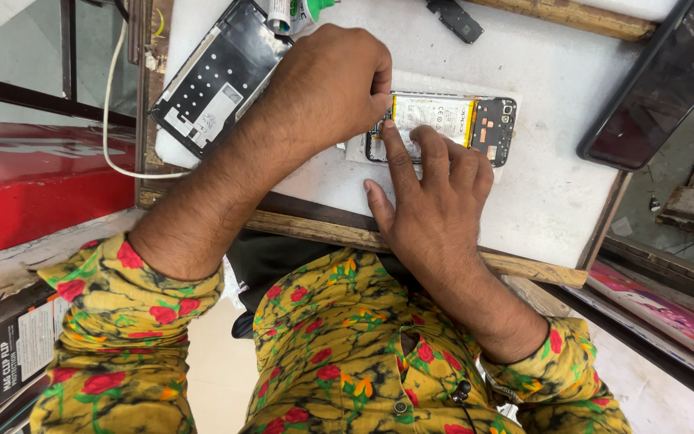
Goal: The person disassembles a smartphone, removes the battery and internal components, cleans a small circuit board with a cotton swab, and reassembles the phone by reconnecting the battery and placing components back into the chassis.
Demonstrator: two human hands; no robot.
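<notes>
An opened phone (pixel 475 120) with its back off lies on a white work pad (pixel 556 185), showing a pale battery and a dark circuit board at its right end. My left hand (pixel 331 80) is curled in a fist over the phone's left end; whatever is inside the fingers is hidden. Coming from below, my right hand (pixel 435 193) presses its index and middle fingers flat on the phone's lower left part, beside the battery.
A black phone back cover (pixel 218 76) lies at the pad's left, a green-capped tube (pixel 295 12) above it. A small black part (pixel 455 18) sits at the top. A dark screen panel (pixel 660 80) leans at right. A white cable (pixel 110 104) hangs left.
</notes>
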